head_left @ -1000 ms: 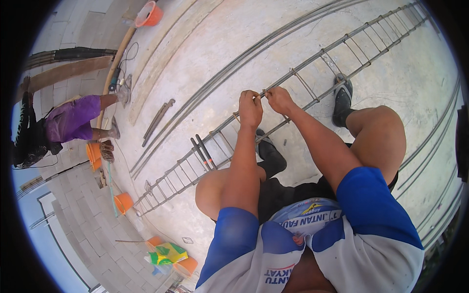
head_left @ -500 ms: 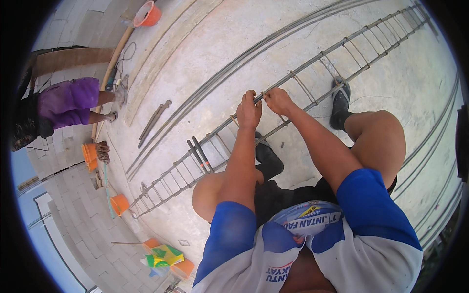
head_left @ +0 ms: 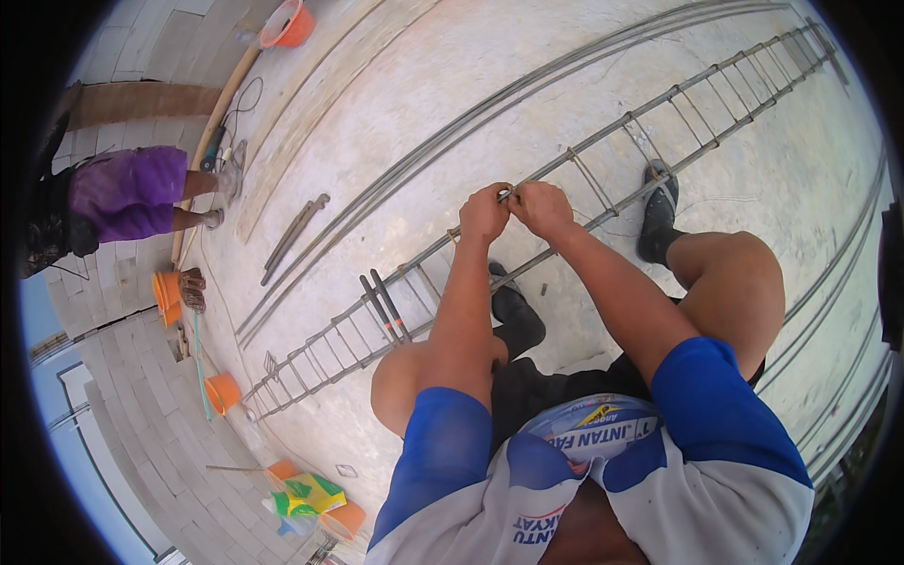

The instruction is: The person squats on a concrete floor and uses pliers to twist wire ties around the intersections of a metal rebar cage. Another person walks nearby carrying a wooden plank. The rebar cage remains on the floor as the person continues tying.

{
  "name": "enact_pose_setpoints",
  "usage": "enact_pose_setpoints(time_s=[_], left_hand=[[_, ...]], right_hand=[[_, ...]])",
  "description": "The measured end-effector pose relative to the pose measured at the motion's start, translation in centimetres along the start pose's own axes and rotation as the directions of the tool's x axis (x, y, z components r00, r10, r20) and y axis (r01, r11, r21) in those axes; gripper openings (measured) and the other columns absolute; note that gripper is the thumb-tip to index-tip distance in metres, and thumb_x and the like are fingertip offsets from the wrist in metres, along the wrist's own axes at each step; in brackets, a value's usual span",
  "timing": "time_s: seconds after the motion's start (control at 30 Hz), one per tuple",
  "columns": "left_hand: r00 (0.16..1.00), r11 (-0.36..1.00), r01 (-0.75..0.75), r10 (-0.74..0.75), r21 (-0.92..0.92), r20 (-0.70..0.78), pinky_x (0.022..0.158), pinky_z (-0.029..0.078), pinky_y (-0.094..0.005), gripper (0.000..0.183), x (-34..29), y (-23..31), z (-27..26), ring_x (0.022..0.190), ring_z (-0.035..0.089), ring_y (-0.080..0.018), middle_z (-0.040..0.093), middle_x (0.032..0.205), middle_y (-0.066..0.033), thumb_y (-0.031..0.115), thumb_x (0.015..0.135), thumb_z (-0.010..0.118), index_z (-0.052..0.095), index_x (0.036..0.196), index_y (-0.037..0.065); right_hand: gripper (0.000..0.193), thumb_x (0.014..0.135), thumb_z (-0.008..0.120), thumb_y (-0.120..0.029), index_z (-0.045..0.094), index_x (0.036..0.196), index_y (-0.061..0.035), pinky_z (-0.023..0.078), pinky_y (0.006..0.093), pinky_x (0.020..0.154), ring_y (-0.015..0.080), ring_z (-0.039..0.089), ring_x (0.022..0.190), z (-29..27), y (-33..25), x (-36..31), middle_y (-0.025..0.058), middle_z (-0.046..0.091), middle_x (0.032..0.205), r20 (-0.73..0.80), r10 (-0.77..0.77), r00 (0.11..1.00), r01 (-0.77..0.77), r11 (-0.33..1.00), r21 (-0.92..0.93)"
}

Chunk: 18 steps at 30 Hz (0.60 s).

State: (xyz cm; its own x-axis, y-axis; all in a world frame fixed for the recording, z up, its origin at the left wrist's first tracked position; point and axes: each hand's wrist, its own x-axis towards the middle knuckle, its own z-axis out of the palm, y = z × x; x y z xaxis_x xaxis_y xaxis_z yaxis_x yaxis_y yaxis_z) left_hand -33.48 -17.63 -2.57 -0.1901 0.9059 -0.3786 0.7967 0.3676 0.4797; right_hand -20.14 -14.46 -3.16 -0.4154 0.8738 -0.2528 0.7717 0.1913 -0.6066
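A long ladder-like rebar cage (head_left: 603, 138) of steel bars and wire stirrups runs from lower left to upper right in front of me. My left hand (head_left: 484, 213) is closed at its far bar, fingers curled at the steel. Right beside it, my right hand (head_left: 542, 209) is closed too, its fingertips meeting the left ones at the bar. What the fingers pinch is hidden. A long-handled tool (head_left: 385, 306) with dark handles and orange bands lies across the cage to the left. My feet in dark footwear (head_left: 516, 315) are at the cage, one on each side of my hands.
Loose long steel bars (head_left: 471, 104) lie beyond the cage; more bars (head_left: 829, 273) lie at right. Two short dark rods (head_left: 294, 238) rest on the concrete. A person in purple shorts (head_left: 132, 193) stands left near a power tool (head_left: 215, 146). Orange buckets (head_left: 223, 394) line the block wall.
My hands have drawn together at the bar, the right hand turning so its back faces up more. The whole view has shifted slightly.
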Motion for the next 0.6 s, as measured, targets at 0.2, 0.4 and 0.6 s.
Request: enact_pose_setpoints(time_s=[0.2,0.4,0.6], left_hand=[[0.952,0.603,0.298,-0.126,-0.740,0.281,0.094,0.044,-0.0329,0.047,0.8,0.6,-3.4,0.108,0.060,-0.0230,0.065,0.116,-0.0148,0.009,0.081,0.058,0.055,0.126,-0.001],[0.971,0.493,0.221,-0.195,-0.842,0.140,0.092,0.046,-0.0292,0.045,-0.4,1.1,-2.9,0.102,0.063,-0.0217,0.064,0.117,-0.0190,0.005,0.082,0.058,0.053,0.125,-0.008],[0.987,0.595,0.128,-0.151,-0.793,0.046,0.090,0.044,-0.0308,0.037,-1.0,0.9,-2.2,0.105,0.060,-0.0200,0.068,0.111,-0.0123,0.015,0.082,0.061,0.063,0.116,0.000]], right_hand=[[0.024,0.082,0.058,-0.023,0.064,0.072,-0.0020,0.052,0.0454,0.069,0.0351,0.064,0.074,0.9,0.5,0.0,0.0168,0.065,0.075,-0.093,-0.055,0.994,0.054,0.998,-0.018],[0.023,0.079,0.059,-0.023,0.064,0.071,-0.0018,0.052,0.0461,0.064,0.0354,0.064,0.069,1.1,-0.2,-0.3,0.0164,0.063,0.072,-0.202,-0.112,0.973,0.100,0.993,-0.065],[0.024,0.079,0.059,-0.023,0.065,0.072,-0.0020,0.053,0.0450,0.064,0.0343,0.065,0.071,0.5,-0.6,-0.5,0.0174,0.064,0.075,-0.192,-0.145,0.971,0.122,0.984,-0.128]])
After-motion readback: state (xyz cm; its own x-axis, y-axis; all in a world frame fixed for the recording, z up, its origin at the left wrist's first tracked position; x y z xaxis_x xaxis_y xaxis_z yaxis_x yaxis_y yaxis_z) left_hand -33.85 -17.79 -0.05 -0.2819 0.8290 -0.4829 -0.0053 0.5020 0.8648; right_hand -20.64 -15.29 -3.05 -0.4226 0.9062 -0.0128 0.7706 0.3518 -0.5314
